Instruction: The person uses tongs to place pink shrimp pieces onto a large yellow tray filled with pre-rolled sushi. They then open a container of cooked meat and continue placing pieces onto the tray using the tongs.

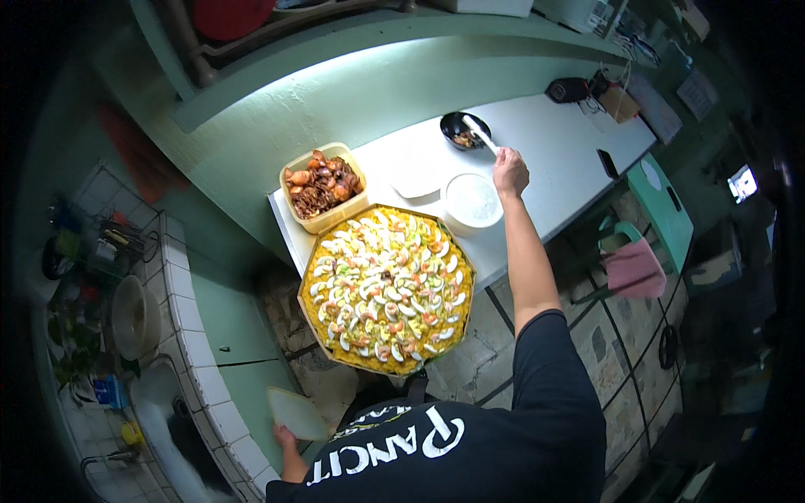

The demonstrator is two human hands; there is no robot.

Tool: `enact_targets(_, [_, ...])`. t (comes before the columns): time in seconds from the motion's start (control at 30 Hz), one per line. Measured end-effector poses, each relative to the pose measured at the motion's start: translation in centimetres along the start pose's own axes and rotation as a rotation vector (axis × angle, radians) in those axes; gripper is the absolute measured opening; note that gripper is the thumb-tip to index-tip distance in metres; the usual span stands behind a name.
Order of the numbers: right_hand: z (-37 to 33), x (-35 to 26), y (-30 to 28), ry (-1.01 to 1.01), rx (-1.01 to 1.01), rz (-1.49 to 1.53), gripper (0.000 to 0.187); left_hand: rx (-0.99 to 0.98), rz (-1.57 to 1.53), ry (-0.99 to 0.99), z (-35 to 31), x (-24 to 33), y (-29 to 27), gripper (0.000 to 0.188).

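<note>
My right hand [510, 173] is closed around the pale handle of a utensil [480, 132]. Its far end dips into a small black bowl [442, 126] with brown bits of food inside; the tip's shape is hidden. Low on the left, my left hand [286, 439] grips the edge of a pale, flat, rectangular plastic lid [298, 412]. In front of me a large octagonal tray [307, 314] overhangs the table edge, filled with yellow noodles [387, 289] topped with egg slices, shrimp and chopped greens. A round white tub [471, 201] stands just below my right hand.
A cream container [334, 220] of reddish-brown cooked food stands behind the tray on the white table [553, 159]. A phone [607, 163] and a black device [568, 90] lie farther right. To the left is a tiled counter with a sink [172, 419]; a pink cloth [635, 270] hangs at right.
</note>
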State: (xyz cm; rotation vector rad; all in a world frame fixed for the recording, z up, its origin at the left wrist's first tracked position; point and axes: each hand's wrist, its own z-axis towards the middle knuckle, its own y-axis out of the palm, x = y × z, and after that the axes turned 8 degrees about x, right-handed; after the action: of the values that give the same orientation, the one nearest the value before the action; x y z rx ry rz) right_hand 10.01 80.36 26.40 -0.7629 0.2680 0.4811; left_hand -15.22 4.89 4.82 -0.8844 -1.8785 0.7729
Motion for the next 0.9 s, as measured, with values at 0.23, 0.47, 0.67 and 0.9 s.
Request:
enact_targets(0.23, [2.2,2.0,7.7,0.155,-0.208,-0.189,0.026,0.223,0.122,0.228,3.9,-6.2,-0.2,0.033])
enact_targets(0.47, [2.7,0.5,10.0,0.817,-0.502,0.658,0.034,0.077,-0.1,-0.017,0.2,-2.6,-1.6,0.031])
enact_targets(0.67, [-3.9,-8.3,11.2,0.155,-0.643,0.705,0.028,0.014,-0.132,-0.016,4.1,-2.8,1.6,0.026])
enact_targets(0.9, [-9.9,-21.4,8.7,-0.212,-0.706,0.111,0.03,0.045,-0.123,-0.075,3.2,-4.5,1.7,0.025])
